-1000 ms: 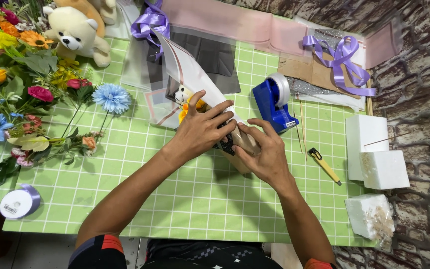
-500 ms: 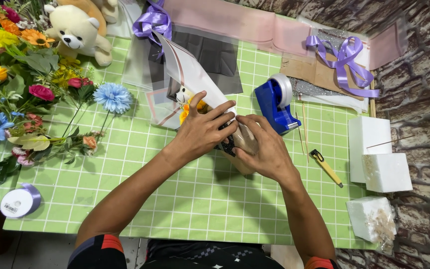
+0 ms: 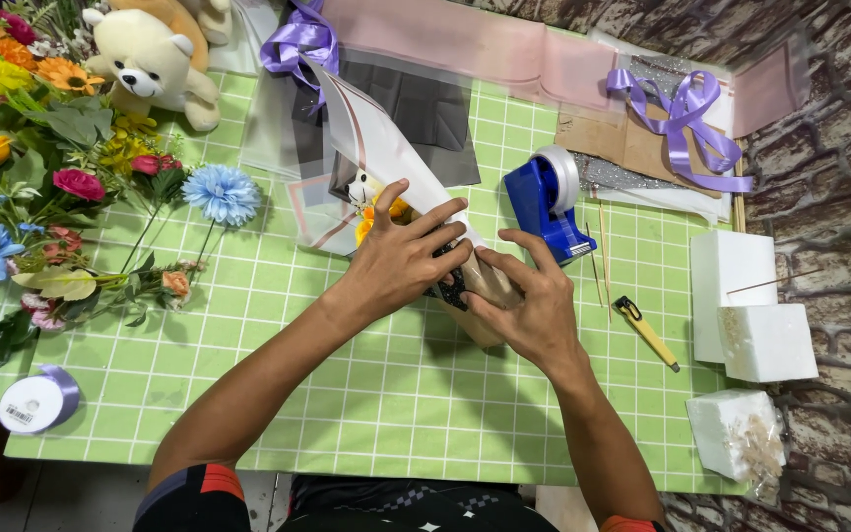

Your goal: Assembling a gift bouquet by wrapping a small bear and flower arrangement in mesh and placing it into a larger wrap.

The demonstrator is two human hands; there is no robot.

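Both hands meet on a small wrapped bouquet (image 3: 416,212) lying near the middle of the green checked worktop (image 3: 248,394). The left hand (image 3: 401,261) lies over the wrapping with fingers spread and pressed flat, a grip that holds the paper down rather than closing round it. The right hand (image 3: 534,305) cups the lower, tan-coloured end of the bundle, fingers curved against it and touching the left fingertips; a dark patterned piece shows between the two hands. Whether the right grip fully encloses the stem end cannot be told.

The wrap of white and pale pink paper fans out beyond the left grip, with an orange flower and a tiny bear face showing inside it. Just past the right grip stands a blue tape dispenser (image 3: 544,202), and further out on that side lies a yellow-handled cutter (image 3: 647,332), then white foam blocks (image 3: 751,315). Well out from the left grip lie loose artificial flowers (image 3: 41,187), a cream teddy bear (image 3: 155,64) and a spool of purple ribbon (image 3: 36,399). Purple bows (image 3: 687,113) rest at the far edge.
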